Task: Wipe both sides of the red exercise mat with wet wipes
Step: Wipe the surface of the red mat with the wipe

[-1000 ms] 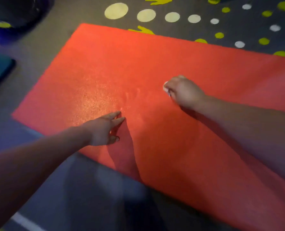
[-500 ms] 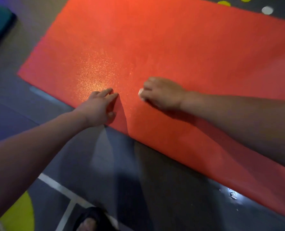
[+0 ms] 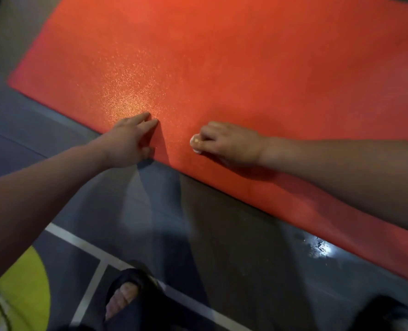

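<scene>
Fingers [image 3: 209, 133] of the right hand [image 3: 234, 145] were curled round the wet wipe [image 3: 195, 145], pulled back from mid-mat to the near edge at frame centre; the left hand [image 3: 126, 142] pressed the mat nearby, fingers straight (steadying, probably). Beyond, the red exercise mat [image 3: 246, 68] filled the upper frame, this stroke seemingly finished.

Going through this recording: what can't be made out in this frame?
Head view:
- wet wipe: mostly hidden under the right hand; only a white edge shows.
- red mat: top and right cut off by the frame; underside hidden.
- left hand: palm hidden by its own back.
</scene>
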The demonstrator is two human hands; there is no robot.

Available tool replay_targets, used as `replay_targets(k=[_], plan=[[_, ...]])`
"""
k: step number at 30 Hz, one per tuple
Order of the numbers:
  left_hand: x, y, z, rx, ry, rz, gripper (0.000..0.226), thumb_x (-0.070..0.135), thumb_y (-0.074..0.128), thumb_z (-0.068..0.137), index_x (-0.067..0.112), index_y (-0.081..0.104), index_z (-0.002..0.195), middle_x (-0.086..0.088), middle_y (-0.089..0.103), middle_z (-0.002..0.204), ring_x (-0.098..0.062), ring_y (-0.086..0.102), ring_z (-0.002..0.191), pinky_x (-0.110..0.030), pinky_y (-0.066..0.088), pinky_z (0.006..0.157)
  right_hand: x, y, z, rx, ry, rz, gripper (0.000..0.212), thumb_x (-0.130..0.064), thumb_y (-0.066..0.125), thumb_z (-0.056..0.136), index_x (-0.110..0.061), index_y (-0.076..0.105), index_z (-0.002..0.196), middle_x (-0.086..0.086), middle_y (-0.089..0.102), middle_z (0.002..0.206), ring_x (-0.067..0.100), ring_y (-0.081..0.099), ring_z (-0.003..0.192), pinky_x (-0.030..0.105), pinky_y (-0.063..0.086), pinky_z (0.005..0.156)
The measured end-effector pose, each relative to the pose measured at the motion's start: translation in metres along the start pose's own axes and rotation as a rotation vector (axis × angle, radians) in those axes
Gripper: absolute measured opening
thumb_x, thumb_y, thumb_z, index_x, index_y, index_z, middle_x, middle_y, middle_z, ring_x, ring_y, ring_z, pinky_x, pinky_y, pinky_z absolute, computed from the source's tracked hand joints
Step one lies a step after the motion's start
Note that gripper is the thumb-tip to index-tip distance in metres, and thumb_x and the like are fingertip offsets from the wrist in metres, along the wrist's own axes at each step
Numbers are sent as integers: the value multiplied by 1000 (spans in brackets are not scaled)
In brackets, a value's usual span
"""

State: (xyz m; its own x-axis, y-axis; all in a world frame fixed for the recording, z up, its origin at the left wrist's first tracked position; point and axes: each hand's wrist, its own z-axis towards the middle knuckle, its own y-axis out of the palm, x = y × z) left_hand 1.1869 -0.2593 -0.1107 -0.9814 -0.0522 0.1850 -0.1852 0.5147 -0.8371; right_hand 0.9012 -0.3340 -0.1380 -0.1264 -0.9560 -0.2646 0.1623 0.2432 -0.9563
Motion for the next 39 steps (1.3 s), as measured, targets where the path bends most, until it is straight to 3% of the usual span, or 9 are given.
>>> replay_targets(k=[2, 6, 8, 15, 18, 24, 30, 34, 39], plan=[[-1, 3, 0, 6, -6, -4, 87, 26, 72, 90, 18, 23, 162, -13, 10, 170, -33, 13, 156, -40, 12, 126, 30, -6, -1, 11, 41, -58, 32, -25, 40, 99, -12, 67, 112, 15, 58, 98, 33, 54, 91, 40, 48, 75], [-5, 4, -1, 20, -17, -28, 82, 25, 72, 90, 20, 29, 160, -13, 13, 170, -35, 15, 156, -40, 11, 126, 89, -27, -23, 148, 628, -152, 24, -10, 50, 91, -11, 66, 108, 23, 55, 98, 44, 56, 98, 46, 46, 82], [-8, 3, -5, 48, -33, -33, 79, 24, 73, 90, 20, 34, 159, -15, 17, 168, -38, 17, 154, -41, 11, 124, 81, -23, -25, 151, 741, -149, 27, -3, 50, 87, -7, 66, 108, 24, 55, 102, 46, 55, 99, 45, 45, 86], [-24, 19, -17, 147, -8, -44, 70, 29, 71, 91, 26, 41, 154, -15, 32, 160, -44, 28, 143, -56, 25, 120, -50, 21, 10, 70, 170, 169, 28, -10, 41, 92, -5, 66, 104, 15, 58, 99, 32, 55, 91, 38, 47, 82], [-20, 17, -17, 188, -30, -63, 69, 34, 71, 89, 32, 43, 152, -7, 33, 158, -39, 29, 141, -61, 31, 113, -42, 19, 24, 10, 39, 110, 28, -16, 42, 97, -5, 66, 105, 14, 57, 95, 31, 54, 86, 38, 47, 76], [-28, 11, -12, 234, 46, -50, 61, 43, 67, 83, 30, 49, 140, -3, 31, 156, -33, 28, 139, -62, 29, 107, 27, -3, 25, 127, 515, -53, 24, -3, 55, 87, -5, 66, 108, 20, 55, 94, 41, 56, 88, 43, 47, 76], [-41, 15, 8, 314, 123, -82, 59, 55, 42, 77, 27, 55, 127, -1, 45, 142, -30, 36, 132, -55, 27, 106, -39, 6, 36, -18, 234, 139, 21, -5, 54, 91, -4, 66, 108, 15, 56, 96, 33, 56, 87, 41, 50, 77], [-47, 20, 14, 387, 139, -109, 55, 49, 42, 77, 23, 58, 123, -1, 51, 132, -27, 41, 125, -48, 28, 100, -31, 9, 69, -80, 35, 68, 21, -16, 52, 97, -5, 66, 107, 15, 56, 94, 32, 54, 84, 40, 46, 71], [-61, 13, 16, 435, 126, -59, 51, 40, 42, 76, 19, 60, 120, -4, 54, 128, -30, 45, 119, -48, 33, 95, 43, 11, 90, 265, 540, -35, 21, -11, 50, 88, -10, 69, 96, 16, 55, 91, 36, 56, 85, 41, 47, 73]])
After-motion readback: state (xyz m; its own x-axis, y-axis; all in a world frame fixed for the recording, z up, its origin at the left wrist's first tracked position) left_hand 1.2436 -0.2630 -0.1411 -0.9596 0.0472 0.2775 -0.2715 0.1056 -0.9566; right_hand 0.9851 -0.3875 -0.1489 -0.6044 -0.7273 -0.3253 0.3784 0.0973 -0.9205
